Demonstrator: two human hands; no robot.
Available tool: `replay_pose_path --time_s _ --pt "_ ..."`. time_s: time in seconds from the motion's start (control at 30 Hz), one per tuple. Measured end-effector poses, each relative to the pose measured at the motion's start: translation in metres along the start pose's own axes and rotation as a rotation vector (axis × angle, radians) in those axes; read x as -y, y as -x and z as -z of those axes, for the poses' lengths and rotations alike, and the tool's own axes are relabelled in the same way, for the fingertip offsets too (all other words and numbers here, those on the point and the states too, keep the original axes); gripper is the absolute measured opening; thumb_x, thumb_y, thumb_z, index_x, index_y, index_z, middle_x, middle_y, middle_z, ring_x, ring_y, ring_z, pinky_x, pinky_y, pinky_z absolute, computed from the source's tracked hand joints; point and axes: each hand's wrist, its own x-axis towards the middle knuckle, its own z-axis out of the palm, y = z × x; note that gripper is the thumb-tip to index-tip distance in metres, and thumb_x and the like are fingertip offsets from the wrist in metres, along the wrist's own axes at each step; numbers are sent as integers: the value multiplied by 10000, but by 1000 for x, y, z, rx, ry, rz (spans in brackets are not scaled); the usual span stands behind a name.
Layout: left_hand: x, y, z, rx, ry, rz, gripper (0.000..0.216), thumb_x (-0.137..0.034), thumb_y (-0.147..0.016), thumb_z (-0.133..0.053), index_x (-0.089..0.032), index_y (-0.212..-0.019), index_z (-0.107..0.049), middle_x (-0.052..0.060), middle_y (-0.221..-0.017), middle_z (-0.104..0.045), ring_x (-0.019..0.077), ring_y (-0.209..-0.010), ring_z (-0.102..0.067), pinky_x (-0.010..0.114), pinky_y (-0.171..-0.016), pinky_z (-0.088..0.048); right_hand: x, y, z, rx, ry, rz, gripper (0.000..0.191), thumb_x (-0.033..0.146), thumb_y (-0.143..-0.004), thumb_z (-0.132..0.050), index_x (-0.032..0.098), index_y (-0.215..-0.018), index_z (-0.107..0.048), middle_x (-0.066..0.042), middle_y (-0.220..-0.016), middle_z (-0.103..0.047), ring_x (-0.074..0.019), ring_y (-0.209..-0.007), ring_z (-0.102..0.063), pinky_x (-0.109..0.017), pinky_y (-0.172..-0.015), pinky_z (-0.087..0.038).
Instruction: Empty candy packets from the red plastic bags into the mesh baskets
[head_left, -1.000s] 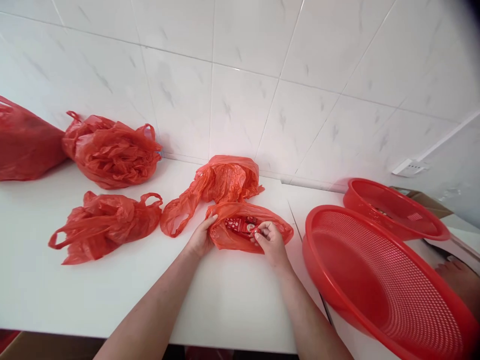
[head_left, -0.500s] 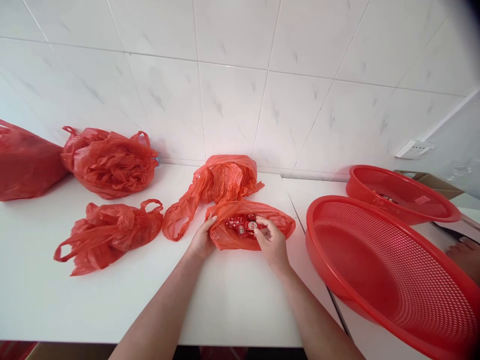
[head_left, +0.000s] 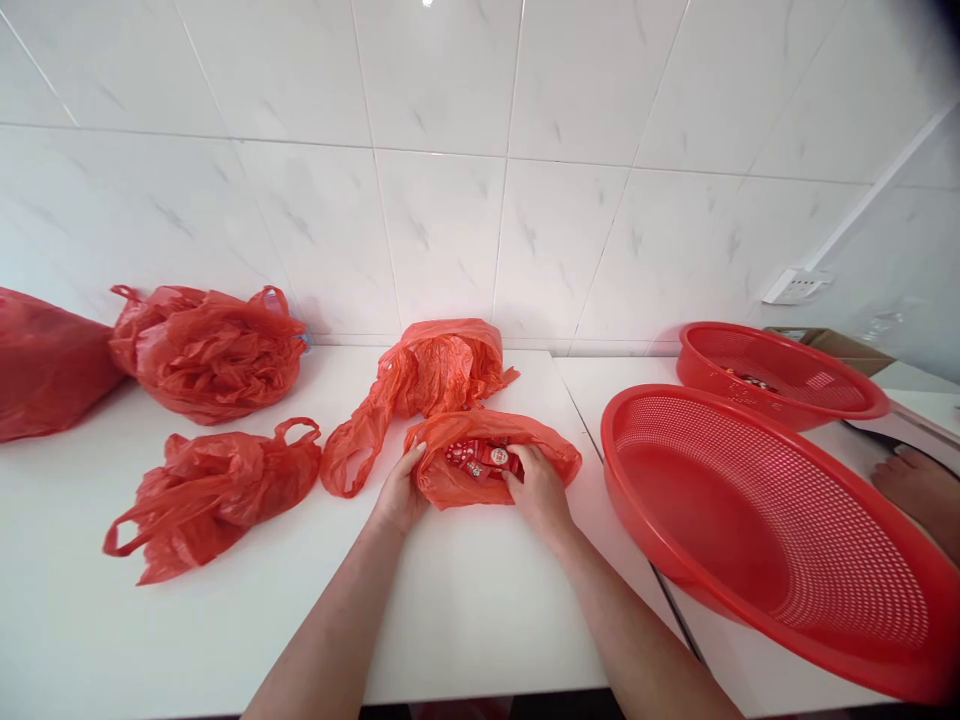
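In the middle of the white table, a red plastic bag (head_left: 450, 492) lies with its mouth spread wide. Small red packets (head_left: 480, 458) with white print show inside it, one bearing a round pale label. My left hand (head_left: 405, 492) grips the bag's left rim, thumb inside and fingers outside. My right hand (head_left: 541, 492) reaches into the right part of the opening, fingers bent around a red packet; its fingertips are partly hidden. Just behind this bag, another crumpled red bag (head_left: 442, 370) rests with one handle trailing left.
To the left are a knotted red bag (head_left: 225, 490), a bulky one (head_left: 214, 350) and a large one (head_left: 45, 370) at the edge. On the right stand a big red perforated basket (head_left: 705, 520) and a second basket (head_left: 795, 375) with small items. Another person's hand (head_left: 919, 490) is beyond.
My right hand's fingers have moved lower into the bag, off the round label. My left hand keeps its hold on the rim. The view has tilted slightly upward and turned right.
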Motion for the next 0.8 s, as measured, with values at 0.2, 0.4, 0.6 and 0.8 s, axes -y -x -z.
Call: replay_pose_path --time_s 0.2,0.4,0.6,0.8 --pt "0 2 -2 -18 11 -11 327 -288 -811 -595 -186 -1120 -574 70 -1039 -692 225 -948 -657 370 -882 -510 -1 -2 9 -186 -69 -94 78 217 -782 -538 209 -853 -570 -50 -926 -619 -203 -871 -577 -351 -760 -485" --pt "-1 3 -5 -8 21 -29 351 -265 -807 -600 -198 -1149 -557 62 -1057 -685 218 -958 -655 359 -879 -511 -7 -3 8 -191 22 -62 270 193 -805 -500 196 -1056 -597 -111 -1154 -559 -235 -1040 -548 -407 -902 -456" --pt "-1 3 -3 -28 14 -8 295 -267 -808 -596 -175 -1088 -589 64 -1014 -698 220 -948 -657 339 -848 -523 -10 -2 6 -106 139 -88 363 220 -838 -445 167 -1171 -581 -139 -1261 -525 -273 -1160 -499 -431 -923 -452" --pt "-3 4 -3 15 22 -20 299 -267 -799 -609 -189 -1088 -594 56 -1015 -699 219 -916 -664 333 -823 -520 7 -2 26 -421 122 46 279 227 -854 -446 187 -1092 -586 -120 -1158 -525 -228 -1098 -512 -386 -921 -448"
